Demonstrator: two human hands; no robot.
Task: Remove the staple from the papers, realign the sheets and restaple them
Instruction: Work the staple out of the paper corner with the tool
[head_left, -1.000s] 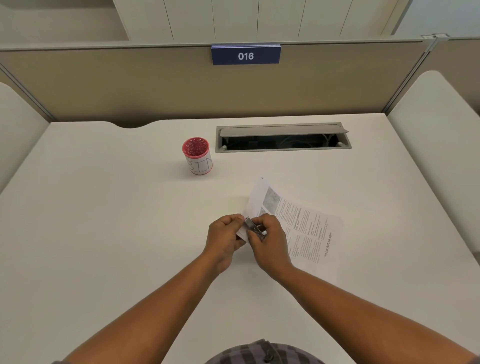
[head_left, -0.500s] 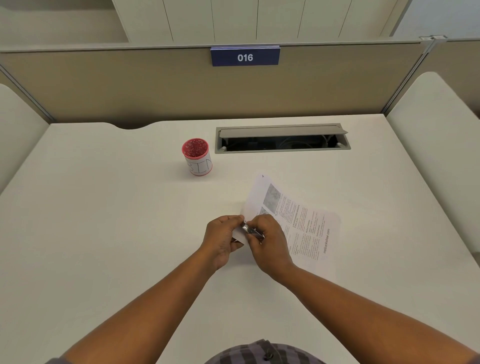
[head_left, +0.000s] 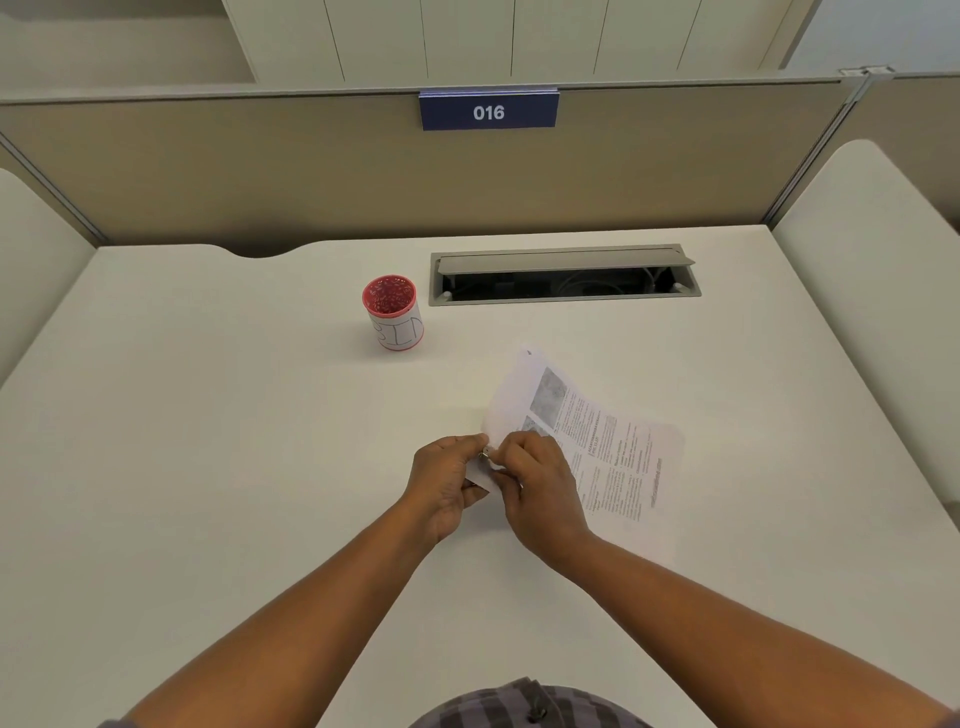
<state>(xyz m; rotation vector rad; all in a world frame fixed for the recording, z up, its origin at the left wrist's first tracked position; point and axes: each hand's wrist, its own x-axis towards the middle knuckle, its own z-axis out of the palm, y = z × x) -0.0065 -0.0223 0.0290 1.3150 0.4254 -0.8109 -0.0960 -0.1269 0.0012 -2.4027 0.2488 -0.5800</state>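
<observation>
The printed papers lie slanted on the white desk, right of centre, their far edge lifted a little. My left hand pinches the near-left corner of the sheets. My right hand is closed around a small metal tool, only its tip showing between the two hands at that corner. The staple itself is hidden by my fingers.
A red cup labelled "BIN" stands at the back centre of the desk. Behind the papers is an open cable slot with its lid raised. A beige partition with sign "016" bounds the far edge.
My right hand has closed further over the metal tool, so less of it shows. Both hands stay at the paper corner, which has shifted only slightly.
</observation>
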